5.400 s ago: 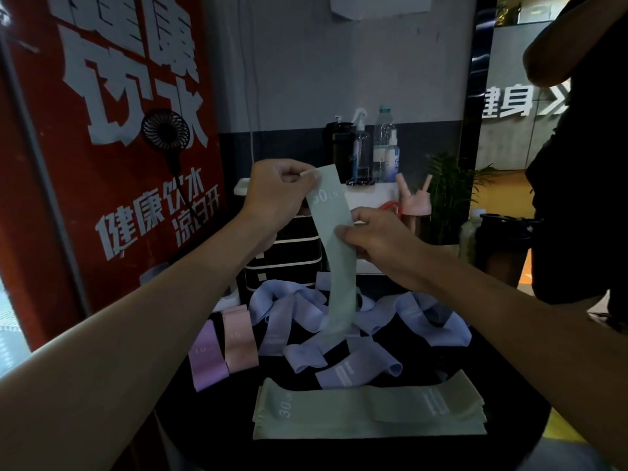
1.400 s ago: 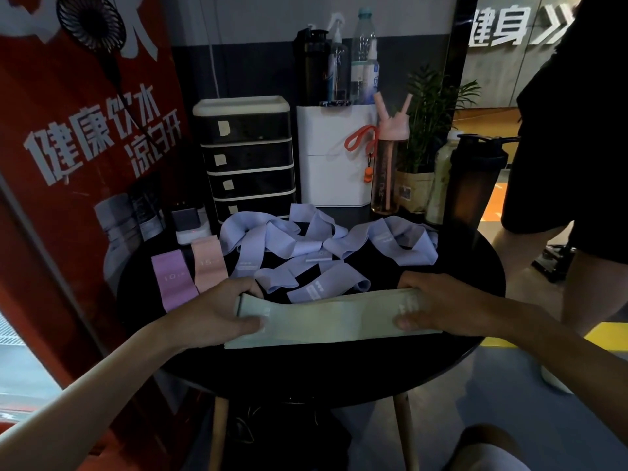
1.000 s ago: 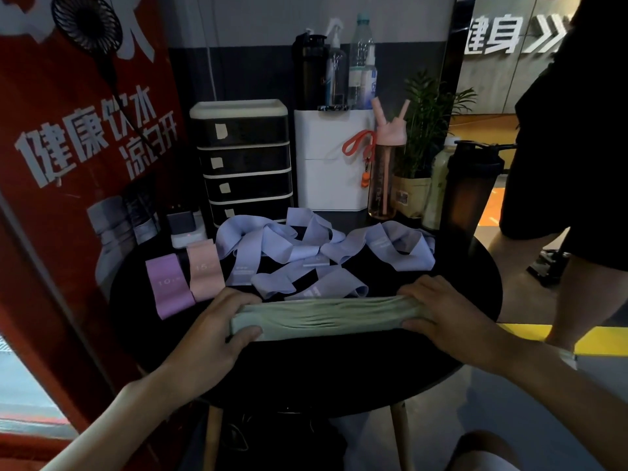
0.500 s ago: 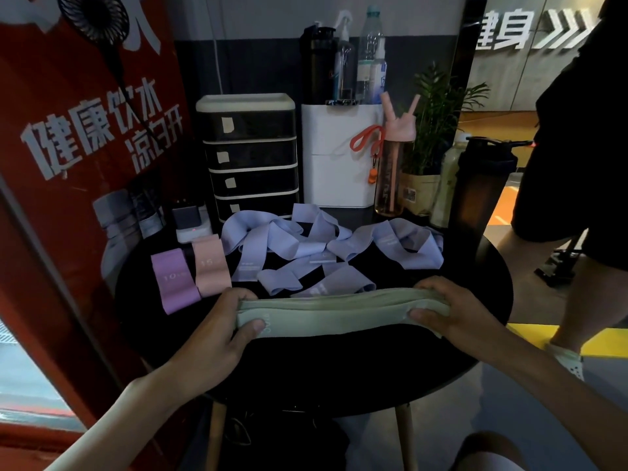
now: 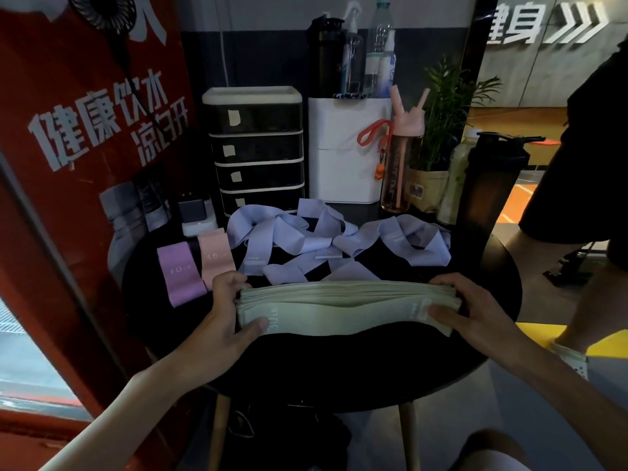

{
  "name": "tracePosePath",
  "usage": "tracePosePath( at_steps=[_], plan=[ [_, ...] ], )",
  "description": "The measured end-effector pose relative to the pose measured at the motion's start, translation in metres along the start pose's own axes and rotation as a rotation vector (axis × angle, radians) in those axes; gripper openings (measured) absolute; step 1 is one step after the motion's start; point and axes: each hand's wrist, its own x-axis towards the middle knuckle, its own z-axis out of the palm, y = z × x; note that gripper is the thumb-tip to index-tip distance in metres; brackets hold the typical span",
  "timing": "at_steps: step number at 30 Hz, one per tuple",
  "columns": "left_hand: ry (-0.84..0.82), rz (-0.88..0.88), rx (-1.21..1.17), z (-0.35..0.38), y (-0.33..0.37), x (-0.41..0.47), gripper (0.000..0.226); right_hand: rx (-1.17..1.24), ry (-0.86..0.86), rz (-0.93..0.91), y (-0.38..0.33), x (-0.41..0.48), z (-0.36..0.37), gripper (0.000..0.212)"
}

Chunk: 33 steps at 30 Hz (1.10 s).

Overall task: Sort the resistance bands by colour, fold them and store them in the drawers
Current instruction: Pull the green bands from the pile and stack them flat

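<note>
We grip green bands stack, both ends: left hand pinching left end, right hand clamping right. Long axis spans fingers. Drawers beyond left fingers, left hand nearer.

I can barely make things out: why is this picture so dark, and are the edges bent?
Head view: dim light, the black table and drawers nearly lost in shadow; only the green bands and lilac bands read clearly. Head view, edges: the wide lens bends the red poster.
</note>
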Motion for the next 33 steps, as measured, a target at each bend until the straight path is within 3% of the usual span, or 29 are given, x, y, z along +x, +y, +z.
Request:
tracePosePath(
  at_steps=[4, 9, 13, 16, 18, 23, 26, 28, 33],
  plan=[
    [-0.053, -0.005, 0.059, -0.002, -0.005, 0.001, 0.054, -0.04, -0.048, 0.027, 0.003, 0.0, 0.002, 0.042],
    [-0.091, -0.077, 0.024, -0.005, 0.0, -0.002, 0.034, -0.05, -0.017, 0.025, 0.003, -0.002, -0.002, 0.037],
    [0.094, -0.134, -0.146, -0.003, 0.006, -0.003, 0.032, 0.06, 0.023, 0.066, 0.001, 0.0, -0.002, 0.025],
    [0.241, -0.226, -0.331, -0.007, 0.007, 0.0, 0.053, 0.37, 0.094, 0.188, -0.006, -0.001, -0.001, 0.04],
    [0.29, -0.318, -0.383, -0.008, 0.01, 0.004, 0.058, 0.43, 0.096, 0.229, -0.01, -0.001, -0.001, 0.042],
    [0.17, -0.505, -0.432, -0.019, 0.017, 0.016, 0.051, 0.269, -0.121, 0.38, -0.022, 0.012, -0.018, 0.025],
    [0.072, -0.592, -0.411, -0.027, 0.024, 0.02, 0.054, 0.349, -0.337, 0.544, -0.027, 0.019, -0.031, 0.021],
    [0.033, -0.637, -0.377, -0.028, 0.03, 0.023, 0.056, 0.225, -0.424, 0.547, -0.025, 0.021, -0.033, 0.026],
    [0.0, -0.61, -0.338, -0.029, 0.041, 0.026, 0.05, -0.562, -0.523, 0.239, -0.032, 0.033, -0.031, 0.021]
  ],
)
